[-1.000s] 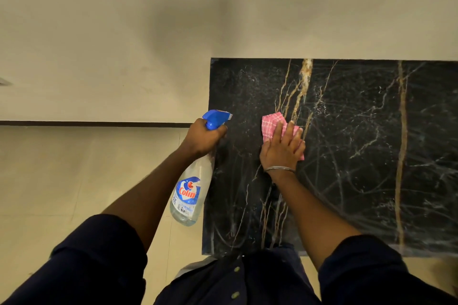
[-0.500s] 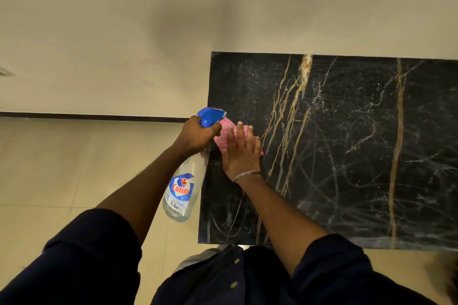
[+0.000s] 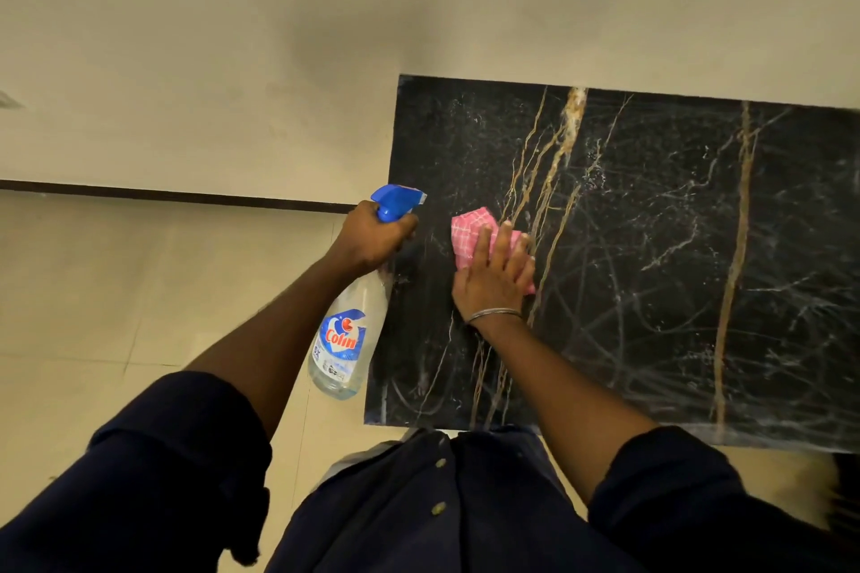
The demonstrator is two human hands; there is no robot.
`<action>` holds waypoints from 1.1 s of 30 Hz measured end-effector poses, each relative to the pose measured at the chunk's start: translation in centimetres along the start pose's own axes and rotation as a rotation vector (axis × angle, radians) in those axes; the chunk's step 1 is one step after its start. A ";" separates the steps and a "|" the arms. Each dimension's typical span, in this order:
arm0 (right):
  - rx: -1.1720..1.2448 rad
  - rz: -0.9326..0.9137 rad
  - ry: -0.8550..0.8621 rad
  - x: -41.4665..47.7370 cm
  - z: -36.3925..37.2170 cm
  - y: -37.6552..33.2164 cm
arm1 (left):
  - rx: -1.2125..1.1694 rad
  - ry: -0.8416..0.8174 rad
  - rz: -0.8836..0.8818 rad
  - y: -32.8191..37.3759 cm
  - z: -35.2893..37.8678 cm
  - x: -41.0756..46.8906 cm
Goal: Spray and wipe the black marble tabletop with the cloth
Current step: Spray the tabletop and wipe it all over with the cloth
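Observation:
The black marble tabletop with gold and white veins fills the right half of the view, wet smears across it. My right hand lies flat on a folded pink checked cloth, pressing it onto the marble near the table's left end. My left hand grips the neck of a clear spray bottle with a blue trigger head and a blue Colin label. The bottle hangs at the table's left edge, its base over the floor.
A cream wall rises behind the table. A dark skirting strip runs along its foot on the left. Beige floor tiles lie to the left of the table. My dark blue shirt is against the table's near edge.
My right hand slid the cloth left to the table's edge beside the bottle, then back to the right. The left hand and bottle stayed about where they were.

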State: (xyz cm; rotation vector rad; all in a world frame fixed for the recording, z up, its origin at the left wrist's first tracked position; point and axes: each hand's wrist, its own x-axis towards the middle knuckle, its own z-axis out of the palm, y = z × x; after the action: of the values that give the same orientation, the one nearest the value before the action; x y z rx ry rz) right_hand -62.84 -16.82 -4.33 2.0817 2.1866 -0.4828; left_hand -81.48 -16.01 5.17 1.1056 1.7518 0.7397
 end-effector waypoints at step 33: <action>-0.084 -0.271 -0.148 -2.6 1.0 -7.4 | 0.032 0.075 0.018 -3.3 -0.1 -3.5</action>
State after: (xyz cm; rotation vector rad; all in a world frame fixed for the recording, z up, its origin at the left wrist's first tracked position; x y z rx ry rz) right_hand -70.09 -19.75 -3.36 1.6588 2.3654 -0.5360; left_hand -82.13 -20.60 3.86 1.1293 1.8246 0.7762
